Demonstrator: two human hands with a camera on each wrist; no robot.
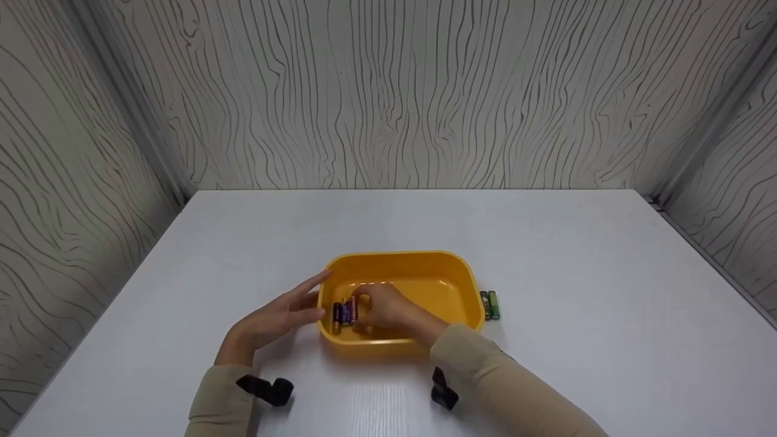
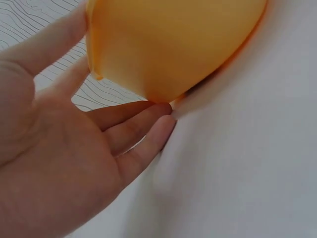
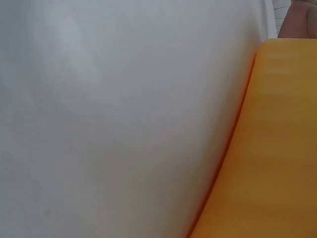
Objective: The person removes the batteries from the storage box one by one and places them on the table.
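Observation:
A yellow plastic tub (image 1: pixel 425 261) stands on the white table. Inside, at its left end, lie a dark battery with a copper-coloured end (image 1: pixel 337 318) and a purple battery (image 1: pixel 346 312), side by side. My right hand (image 1: pixel 385 308) reaches into the tub and pinches a reddish-purple battery (image 1: pixel 354 309) by its two ends, thumb near, forefinger far, right beside the others. My left hand (image 1: pixel 276 315) touches the tub's left rim with extended fingers. In the left wrist view, its lower fingers (image 2: pixel 143 131) rest against the tub's outer wall near the base. The right wrist view does not show the right fingers.
Two green batteries (image 1: pixel 489 305) lie on the table (image 1: pixel 576 340) just outside the tub's right wall. Wood-grain panels (image 1: pixel 388 97) rise behind the table and at both sides. A black wrist camera (image 1: pixel 273 391) hangs off the left sleeve, another (image 1: pixel 444 394) off the right.

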